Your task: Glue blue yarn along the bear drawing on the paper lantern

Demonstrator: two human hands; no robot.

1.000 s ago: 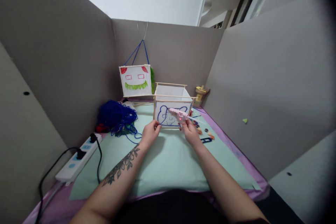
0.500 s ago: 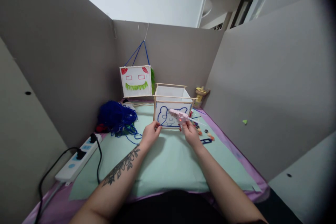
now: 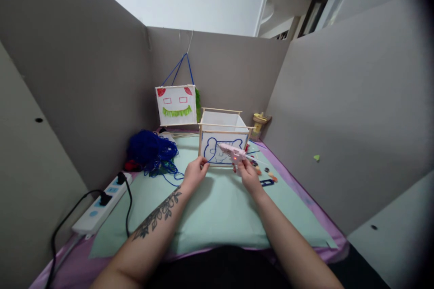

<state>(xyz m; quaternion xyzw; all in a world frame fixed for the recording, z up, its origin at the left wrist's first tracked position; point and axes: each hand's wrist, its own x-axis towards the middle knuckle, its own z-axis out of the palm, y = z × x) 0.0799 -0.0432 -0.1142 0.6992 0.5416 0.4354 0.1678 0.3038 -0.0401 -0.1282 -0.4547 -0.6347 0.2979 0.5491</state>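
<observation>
A white box-shaped lantern [image 3: 224,120] with a wooden stick frame stands on the table, its front panel bearing a bear face outlined in blue yarn. My right hand [image 3: 248,176] grips a pink glue gun [image 3: 236,153] with a lit red light and a glue stick poking out behind. The gun's nozzle points left, in front of the bear face. At the panel's lower left corner, my left hand [image 3: 195,172] pinches a blue yarn strand [image 3: 212,156] that runs up toward the face. Its fingertips are close to the lantern's bottom edge; whether they touch it I cannot tell.
A tangled blue yarn pile [image 3: 149,149] lies left, behind a white power strip [image 3: 98,210] with black plugs. A finished-looking lantern [image 3: 175,104] hangs at the back. On the right are a dark blue cutter [image 3: 266,182] and a yellow object [image 3: 259,119]. Grey partitions enclose the table.
My right hand has shifted the glue gun slightly right and down, away from the bear face. My left hand stays in place with the yarn.
</observation>
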